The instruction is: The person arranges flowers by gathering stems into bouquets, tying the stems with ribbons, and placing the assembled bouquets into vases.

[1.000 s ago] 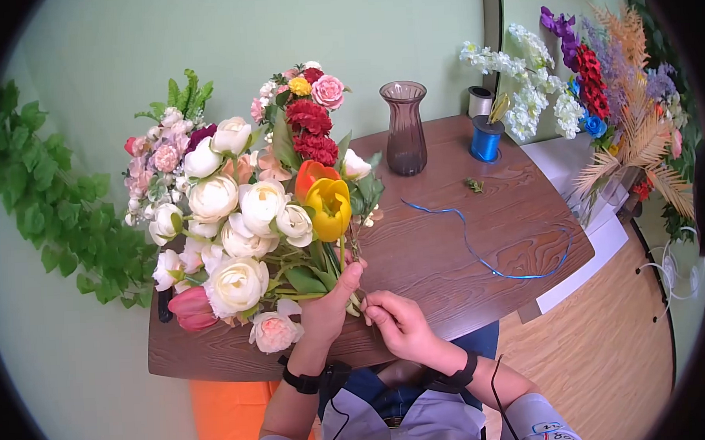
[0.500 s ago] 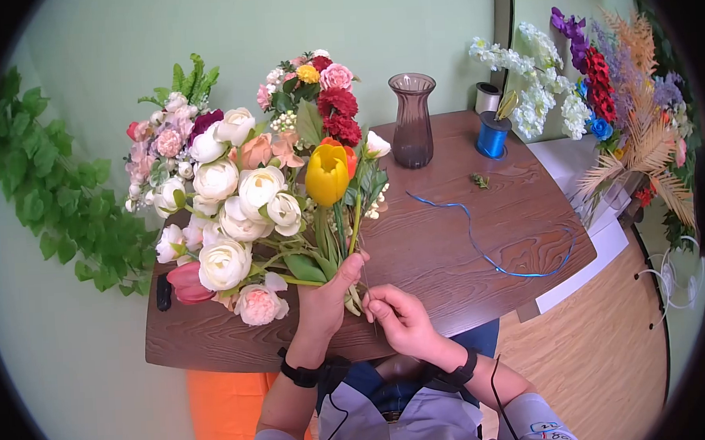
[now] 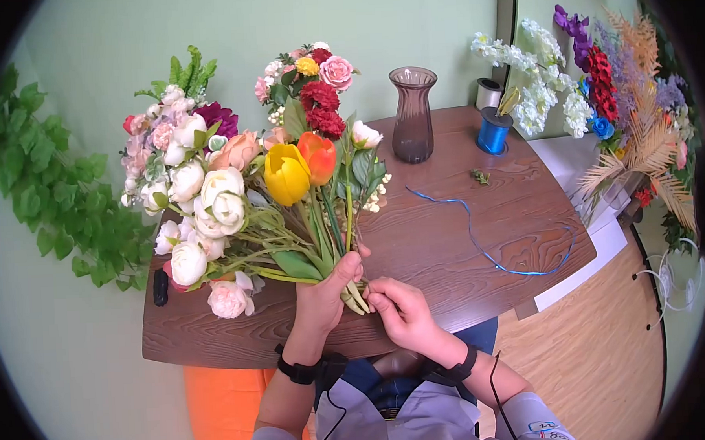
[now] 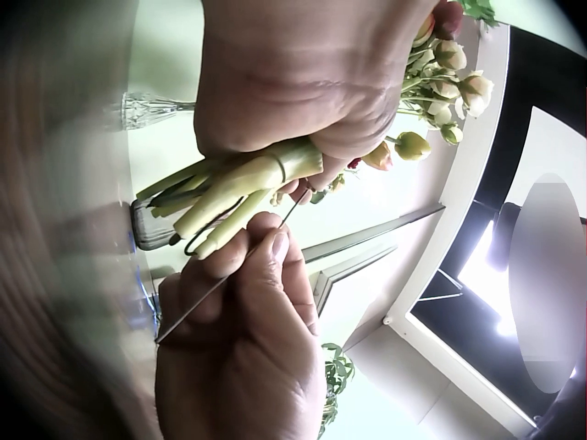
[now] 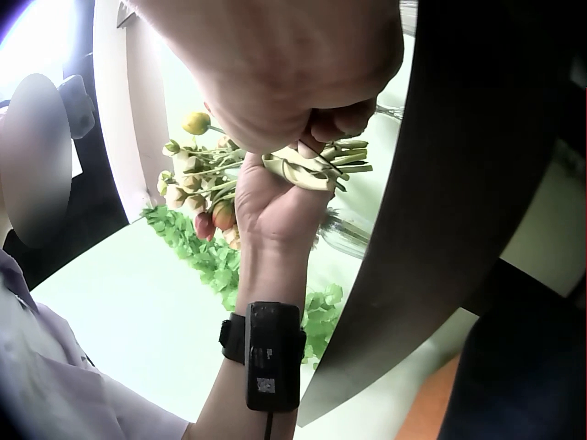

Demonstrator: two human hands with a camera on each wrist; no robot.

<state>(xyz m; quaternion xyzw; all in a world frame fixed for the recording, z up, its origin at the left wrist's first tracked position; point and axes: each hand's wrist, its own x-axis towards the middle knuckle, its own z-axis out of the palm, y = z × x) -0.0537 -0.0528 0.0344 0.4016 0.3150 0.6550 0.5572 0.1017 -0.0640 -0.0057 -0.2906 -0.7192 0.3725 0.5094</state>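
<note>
My left hand (image 3: 324, 296) grips a mixed bouquet by its gathered stems (image 4: 240, 188), thumb on top. White blooms (image 3: 222, 202), a yellow tulip (image 3: 287, 174) and an orange tulip (image 3: 317, 157) fan out above and left of it. Against the stem ends, my right hand (image 3: 406, 316) pinches a thin cord (image 4: 197, 307) between thumb and fingers; the cord crosses beside the stems in the left wrist view. In the right wrist view the stem ends (image 5: 316, 174) stick out past my left hand (image 5: 280, 215), with my right hand (image 5: 284, 73) close over them.
A purple glass vase (image 3: 413, 117) stands at the table's back, with a blue ribbon spool (image 3: 493, 132) to its right. A loose blue ribbon (image 3: 472, 229) curves over the table (image 3: 418, 280). A green sprig (image 3: 480, 177) lies nearby; more flowers (image 3: 603, 83) stand at the right.
The bouquet has turned in my left hand: the tulips swung first right, then left, and the white blooms moved left. My right hand stays pinching beside the stem ends.
</note>
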